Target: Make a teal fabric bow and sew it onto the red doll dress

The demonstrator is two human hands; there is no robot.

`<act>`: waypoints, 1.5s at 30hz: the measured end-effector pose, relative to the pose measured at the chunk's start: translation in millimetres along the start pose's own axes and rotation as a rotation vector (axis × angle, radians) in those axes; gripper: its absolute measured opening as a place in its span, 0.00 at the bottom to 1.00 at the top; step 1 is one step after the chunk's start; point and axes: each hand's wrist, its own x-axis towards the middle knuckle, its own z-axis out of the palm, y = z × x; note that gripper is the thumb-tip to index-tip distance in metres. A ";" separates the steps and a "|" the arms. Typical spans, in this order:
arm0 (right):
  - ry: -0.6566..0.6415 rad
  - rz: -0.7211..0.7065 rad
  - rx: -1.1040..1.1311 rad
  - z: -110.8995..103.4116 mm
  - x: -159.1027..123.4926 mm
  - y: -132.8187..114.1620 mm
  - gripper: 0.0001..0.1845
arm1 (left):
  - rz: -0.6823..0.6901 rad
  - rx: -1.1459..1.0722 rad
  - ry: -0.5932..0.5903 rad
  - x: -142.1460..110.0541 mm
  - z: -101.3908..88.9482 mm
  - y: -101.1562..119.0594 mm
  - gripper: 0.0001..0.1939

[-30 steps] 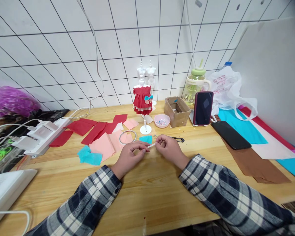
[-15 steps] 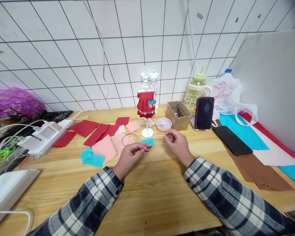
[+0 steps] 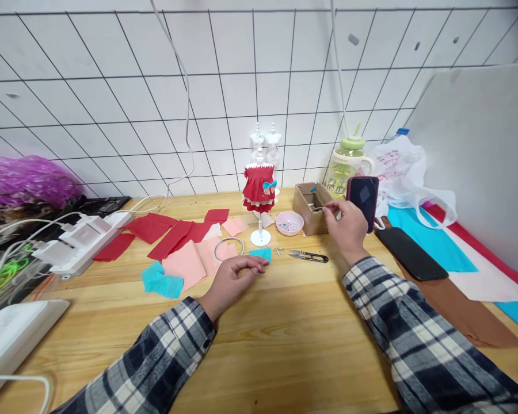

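While right fingers [image 3: 333, 206] hover at cardboard box [image 3: 316, 222], left fingers [image 3: 251, 263] near blue cloth [image 3: 262, 252].

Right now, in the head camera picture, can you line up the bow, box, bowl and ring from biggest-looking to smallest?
1. Box
2. Bowl and ring: too alike to rank
3. Bow

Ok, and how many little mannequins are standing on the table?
3. One in front, wearing the red dress; two white ones close behind it, one back left and one back right, both partly hidden by the front one.
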 end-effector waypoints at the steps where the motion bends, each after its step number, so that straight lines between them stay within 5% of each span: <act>1: -0.007 -0.008 0.009 0.6 -2.8 0.5 0.11 | 0.003 0.006 0.000 0.1 0.0 -0.2 0.10; 16: -0.121 -0.031 -0.054 1.1 -16.0 0.1 0.27 | 0.027 0.026 0.002 -1.1 -1.5 -1.6 0.10; 21: -0.094 -0.065 0.098 -8.3 -20.5 -11.3 0.26 | 0.031 0.022 0.002 -1.0 -1.2 -1.4 0.11; 25: -0.309 -0.319 0.358 -15.8 -38.9 -42.5 0.14 | 0.032 0.021 0.007 -0.7 -1.5 -1.0 0.11; 30: -0.622 -0.508 0.586 -13.9 -67.5 -80.3 0.16 | 0.044 0.005 -0.008 -0.7 -1.9 -1.6 0.10; 39: -0.693 -0.146 0.696 -9.3 -77.5 -90.2 0.03 | 0.089 0.037 -0.077 -1.9 -0.6 1.6 0.10; 45: -0.714 -0.347 0.599 -13.9 -73.5 -82.1 0.08 | 0.193 0.290 -0.062 1.5 -3.1 2.4 0.09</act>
